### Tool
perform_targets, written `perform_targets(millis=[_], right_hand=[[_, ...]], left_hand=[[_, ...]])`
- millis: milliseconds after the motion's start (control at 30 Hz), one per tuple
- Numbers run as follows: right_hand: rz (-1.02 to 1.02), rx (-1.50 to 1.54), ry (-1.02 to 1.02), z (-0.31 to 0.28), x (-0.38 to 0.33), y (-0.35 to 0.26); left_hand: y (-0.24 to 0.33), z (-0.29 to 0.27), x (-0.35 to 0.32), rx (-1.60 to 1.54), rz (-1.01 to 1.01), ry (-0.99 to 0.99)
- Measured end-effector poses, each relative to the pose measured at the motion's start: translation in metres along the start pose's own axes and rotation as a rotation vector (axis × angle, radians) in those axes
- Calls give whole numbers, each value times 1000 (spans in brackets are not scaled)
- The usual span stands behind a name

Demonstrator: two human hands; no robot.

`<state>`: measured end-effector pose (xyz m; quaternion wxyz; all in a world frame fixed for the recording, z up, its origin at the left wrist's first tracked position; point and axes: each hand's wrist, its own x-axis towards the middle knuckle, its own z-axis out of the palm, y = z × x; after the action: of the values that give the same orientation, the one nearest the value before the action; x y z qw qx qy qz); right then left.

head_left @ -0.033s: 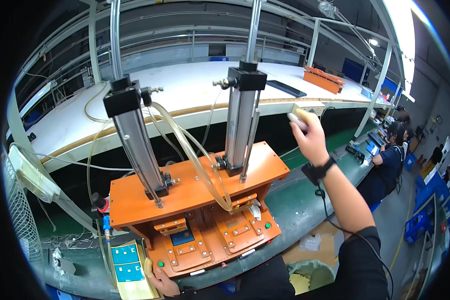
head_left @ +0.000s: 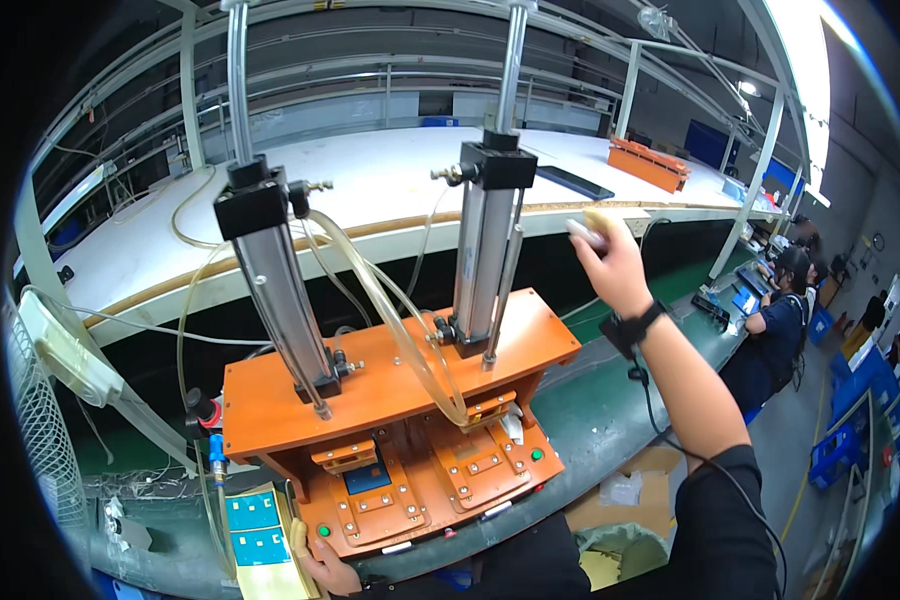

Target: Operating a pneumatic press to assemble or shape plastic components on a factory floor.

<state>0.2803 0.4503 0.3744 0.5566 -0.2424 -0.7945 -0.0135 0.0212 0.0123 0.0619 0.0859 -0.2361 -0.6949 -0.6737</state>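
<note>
My right hand (head_left: 615, 268) is raised in the air to the right of an orange press (head_left: 400, 400) with two upright cylinders (head_left: 278, 290). Pale covers sit on its fingertips, the thumb stands a little apart, and I make out nothing held. Down at the press's front left corner, my left hand (head_left: 330, 572) lies with yellow-covered fingers stretched out between the press and a stack of pale yellow sheets (head_left: 270, 580). On that stack lie two blue panels (head_left: 258, 546) with small pale squares. A dark blue piece (head_left: 367, 477) sits in the press's left fixture; the right fixture (head_left: 475, 465) is partly shaded.
Behind the press runs a white-topped bench (head_left: 390, 165) holding a dark flat device (head_left: 573, 182) and an orange block (head_left: 648, 165). Clear hoses (head_left: 380, 300) loop over the press. A lined bin (head_left: 620, 550) stands below at right. Co-workers (head_left: 782, 305) sit farther right.
The whole view has shifted very slightly. My right hand has drifted a little to the left; my left hand stays by the stack.
</note>
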Motion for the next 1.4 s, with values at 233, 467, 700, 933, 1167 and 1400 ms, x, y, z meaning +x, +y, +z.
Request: perform_targets(millis=[233, 467, 700, 933, 1167, 1400], right_hand=[[107, -132, -161, 56, 83, 20], [64, -115, -285, 101, 98, 79], [-43, -44, 56, 39, 58, 13], [457, 437, 169, -22, -143, -26], [939, 671, -217, 0, -344, -52], [1044, 994, -155, 24, -340, -59]], left_hand=[[6, -5, 8, 56, 303, -18], [0, -6, 13, 140, 388, -23], [-4, -7, 6, 131, 317, -26], [12, -10, 10, -7, 146, -29], [6, -6, 5, -355, -151, -111], [0, -13, 3, -414, -214, -192]])
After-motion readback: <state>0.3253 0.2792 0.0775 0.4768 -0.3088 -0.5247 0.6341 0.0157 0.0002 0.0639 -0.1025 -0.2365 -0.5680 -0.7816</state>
